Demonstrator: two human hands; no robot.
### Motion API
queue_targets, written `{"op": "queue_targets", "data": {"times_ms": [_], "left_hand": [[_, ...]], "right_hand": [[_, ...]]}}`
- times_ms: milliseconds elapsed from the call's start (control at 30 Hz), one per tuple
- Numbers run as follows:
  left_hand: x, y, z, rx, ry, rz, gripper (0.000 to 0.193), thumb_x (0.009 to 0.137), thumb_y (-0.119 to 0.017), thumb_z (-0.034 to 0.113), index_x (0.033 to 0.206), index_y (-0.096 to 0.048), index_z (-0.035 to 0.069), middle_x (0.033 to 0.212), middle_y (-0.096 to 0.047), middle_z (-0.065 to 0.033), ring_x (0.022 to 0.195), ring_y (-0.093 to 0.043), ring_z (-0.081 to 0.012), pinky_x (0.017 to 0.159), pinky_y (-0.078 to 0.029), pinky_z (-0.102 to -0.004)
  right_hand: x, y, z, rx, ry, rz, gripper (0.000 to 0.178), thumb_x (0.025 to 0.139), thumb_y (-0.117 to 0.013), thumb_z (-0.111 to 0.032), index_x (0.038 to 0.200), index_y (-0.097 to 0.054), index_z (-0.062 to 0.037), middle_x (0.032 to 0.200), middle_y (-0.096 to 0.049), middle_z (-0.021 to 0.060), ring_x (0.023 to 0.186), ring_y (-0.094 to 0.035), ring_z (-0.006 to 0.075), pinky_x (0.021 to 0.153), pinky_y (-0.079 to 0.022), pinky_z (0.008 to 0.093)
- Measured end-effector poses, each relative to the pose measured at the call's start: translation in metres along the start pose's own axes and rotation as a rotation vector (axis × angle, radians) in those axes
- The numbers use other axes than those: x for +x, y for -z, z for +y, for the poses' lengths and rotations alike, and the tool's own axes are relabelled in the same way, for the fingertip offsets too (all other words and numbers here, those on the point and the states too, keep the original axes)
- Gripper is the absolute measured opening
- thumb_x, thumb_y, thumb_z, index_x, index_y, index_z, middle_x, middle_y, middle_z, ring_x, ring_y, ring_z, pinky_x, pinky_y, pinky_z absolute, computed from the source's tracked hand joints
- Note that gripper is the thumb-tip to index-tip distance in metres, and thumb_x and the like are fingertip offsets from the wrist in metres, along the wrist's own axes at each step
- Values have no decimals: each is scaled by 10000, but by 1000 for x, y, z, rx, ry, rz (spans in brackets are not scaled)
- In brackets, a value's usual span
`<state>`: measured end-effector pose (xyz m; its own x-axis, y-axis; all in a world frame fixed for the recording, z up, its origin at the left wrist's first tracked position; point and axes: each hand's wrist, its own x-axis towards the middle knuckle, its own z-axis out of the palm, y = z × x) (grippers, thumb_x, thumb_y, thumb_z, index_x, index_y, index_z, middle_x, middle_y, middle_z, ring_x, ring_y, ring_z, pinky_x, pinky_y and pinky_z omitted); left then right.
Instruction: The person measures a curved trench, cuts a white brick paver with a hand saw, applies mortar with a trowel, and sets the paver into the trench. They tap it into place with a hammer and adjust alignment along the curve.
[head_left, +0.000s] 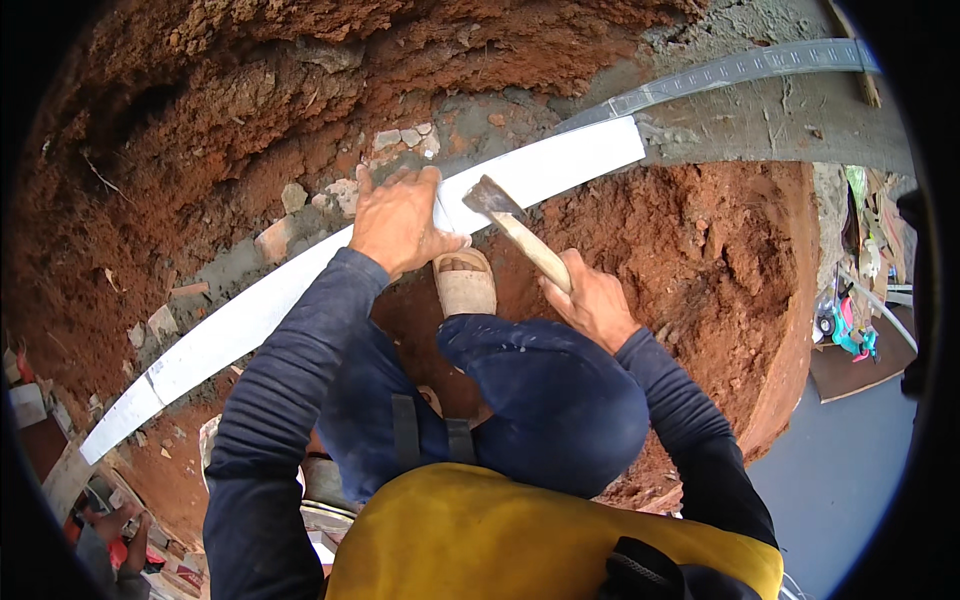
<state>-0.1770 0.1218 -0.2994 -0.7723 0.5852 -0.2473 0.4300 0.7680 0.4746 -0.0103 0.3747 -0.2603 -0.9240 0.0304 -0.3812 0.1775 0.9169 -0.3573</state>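
A row of white building blocks curves across the view along a trench in reddish soil. My left hand (396, 222) is closed over the row near a joint, its fingers over the far edge and its thumb toward the near edge. To its left runs the long white block (265, 300); to its right lies the right-hand white block (575, 160). My right hand (596, 303) grips the wooden handle of a hammer (530, 250) with a flat, dark, blade-like head. That head is over the right-hand block, near the joint; whether it touches is unclear.
Rough soil (230, 110) rises behind the row, with broken brick pieces (275, 240) and grey mortar alongside. A grey metal strip (740, 68) extends at the upper right. My sandalled foot (466, 285) stands just before the blocks. Colourful toys (848, 325) lie far right; another person (115, 540) shows lower left.
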Motion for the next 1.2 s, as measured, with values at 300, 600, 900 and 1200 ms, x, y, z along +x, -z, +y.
{"op": "queue_targets", "data": {"times_ms": [300, 600, 900, 1200], "left_hand": [[6, 5, 0, -72, 72, -125, 889, 737, -897, 544, 1361, -580, -5, 1239, -738, -269, 1231, -687, -437, 1179, -368, -664], [31, 7, -32, -282, 101, -178, 840, 720, -925, 627, 1225, -742, -18, 1202, -758, -255, 1121, -738, -383, 1007, -554, -456], [55, 9, -34, -383, 203, -366, 531, 818, -901, 411, 1145, -763, 17, 1061, -779, -169, 996, -733, -280, 919, -543, -392], [52, 10, -37, -333, 168, -324, 587, 776, -906, 439, 1143, -740, 11, 1118, -769, -181, 1025, -729, -310, 928, -548, -392]], "right_hand": [[-3, -4, 4, -13, -37, 5, 392, 1016, -681, -426, 1170, -545, -91, 857, -719, 214, 767, -718, 457, 672, -563, 551], [-29, 16, -14, 335, -187, 219, 390, 1026, -685, -411, 1189, -575, -74, 862, -714, 237, 804, -717, 469, 691, -550, 519], [-36, 7, -3, 468, -95, 590, 427, 1023, -698, -383, 1241, -560, -43, 881, -729, 227, 776, -744, 419, 698, -580, 464], [-15, 9, 17, 269, -202, 286, 431, 1041, -638, -452, 1231, -547, -76, 883, -717, 256, 849, -714, 484, 749, -542, 556]]}}
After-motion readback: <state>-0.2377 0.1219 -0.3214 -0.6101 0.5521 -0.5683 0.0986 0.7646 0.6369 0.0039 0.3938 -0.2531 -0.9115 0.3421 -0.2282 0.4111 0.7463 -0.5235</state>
